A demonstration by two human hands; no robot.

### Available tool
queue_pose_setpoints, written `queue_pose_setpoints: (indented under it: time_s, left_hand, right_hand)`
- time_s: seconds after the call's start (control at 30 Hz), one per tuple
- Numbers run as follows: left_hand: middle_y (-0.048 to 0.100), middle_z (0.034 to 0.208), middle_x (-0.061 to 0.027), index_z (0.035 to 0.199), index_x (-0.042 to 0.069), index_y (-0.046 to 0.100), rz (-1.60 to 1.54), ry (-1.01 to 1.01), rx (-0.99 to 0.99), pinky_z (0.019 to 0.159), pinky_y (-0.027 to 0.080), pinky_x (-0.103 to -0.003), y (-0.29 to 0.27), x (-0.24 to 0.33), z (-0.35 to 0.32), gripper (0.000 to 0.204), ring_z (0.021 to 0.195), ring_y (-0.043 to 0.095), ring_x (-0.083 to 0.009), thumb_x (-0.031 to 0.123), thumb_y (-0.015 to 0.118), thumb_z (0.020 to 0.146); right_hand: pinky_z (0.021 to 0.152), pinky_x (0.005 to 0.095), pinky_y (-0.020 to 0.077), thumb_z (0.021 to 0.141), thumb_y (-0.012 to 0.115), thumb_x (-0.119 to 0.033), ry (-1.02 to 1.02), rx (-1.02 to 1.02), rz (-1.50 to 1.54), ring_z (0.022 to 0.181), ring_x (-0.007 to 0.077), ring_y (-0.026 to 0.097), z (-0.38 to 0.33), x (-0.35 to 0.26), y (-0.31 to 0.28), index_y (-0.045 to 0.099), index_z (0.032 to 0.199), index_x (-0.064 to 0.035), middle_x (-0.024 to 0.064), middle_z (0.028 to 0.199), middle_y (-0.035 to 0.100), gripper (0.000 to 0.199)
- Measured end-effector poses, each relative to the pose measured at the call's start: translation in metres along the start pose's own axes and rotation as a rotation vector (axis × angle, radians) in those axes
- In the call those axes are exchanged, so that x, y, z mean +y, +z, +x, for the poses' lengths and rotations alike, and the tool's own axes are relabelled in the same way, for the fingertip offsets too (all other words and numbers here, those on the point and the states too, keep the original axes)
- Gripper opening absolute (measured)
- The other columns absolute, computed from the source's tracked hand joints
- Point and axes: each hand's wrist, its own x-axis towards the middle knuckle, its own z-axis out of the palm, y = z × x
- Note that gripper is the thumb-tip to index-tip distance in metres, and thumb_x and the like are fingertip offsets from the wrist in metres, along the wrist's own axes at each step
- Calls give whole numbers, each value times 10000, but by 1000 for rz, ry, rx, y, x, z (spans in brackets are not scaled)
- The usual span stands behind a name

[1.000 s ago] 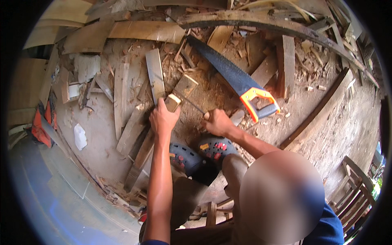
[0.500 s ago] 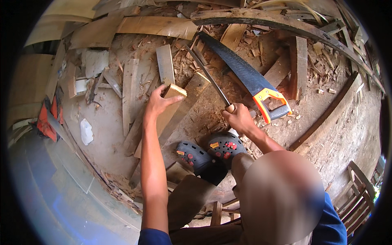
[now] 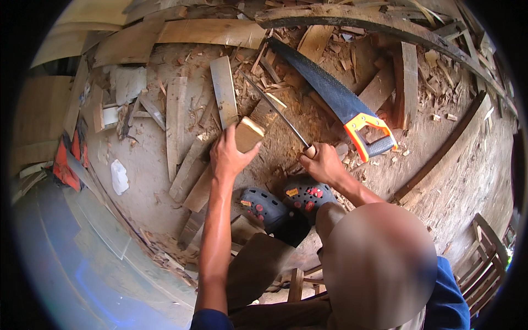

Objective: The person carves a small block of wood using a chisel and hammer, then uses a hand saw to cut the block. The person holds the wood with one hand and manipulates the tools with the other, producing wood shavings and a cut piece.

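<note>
Squared brown wooden block: was clasped by half-spread left fingers, slanted up-right toward slim grey metal tool clenched in right fingers.

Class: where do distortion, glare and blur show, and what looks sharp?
Head view: fisheye distortion likely bows the top beam; head view: pale sheen on the left forearm; head view: a round blurred patch lower right hides detail; head view: the metal tool and saw look fairly sharp.

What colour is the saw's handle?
The handle is orange with a dark grey grip; head view.
</note>
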Motion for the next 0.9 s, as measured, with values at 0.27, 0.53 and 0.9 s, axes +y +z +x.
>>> queue_pose_setpoints:
  time_s: [0.27, 0.53, 0.9]
  left_hand:
    - [728, 964, -247, 1197, 81, 582, 15, -183, -94, 771, 546, -558, 11, 8, 8, 710, 912, 688, -480, 514, 865, 709]
    - [736, 915, -236, 1148, 84, 608, 16, -232, -86, 753, 558, -543, 8, 14, 13, 688, 885, 697, -470, 535, 864, 697]
    - [722, 819, -247, 1066, 53, 627, 39, -197, -8, 697, 564, -544, 15, 5, 14, 668, 797, 705, -467, 529, 868, 664]
  right_hand:
    - [726, 520, 542, 859, 651, -241, -65, -44, -14, 809, 493, 687, 5, -19, 5, 647, 830, 74, 331, 766, 645, 316]
    - [699, 521, 530, 849, 656, -223, -142, -105, -100, 774, 487, 673, 14, -44, 10, 628, 814, 67, 310, 723, 611, 294]
    - [676, 472, 518, 832, 665, -229, -70, -125, -142, 689, 415, 661, 14, -15, 13, 610, 855, 52, 276, 703, 596, 287]
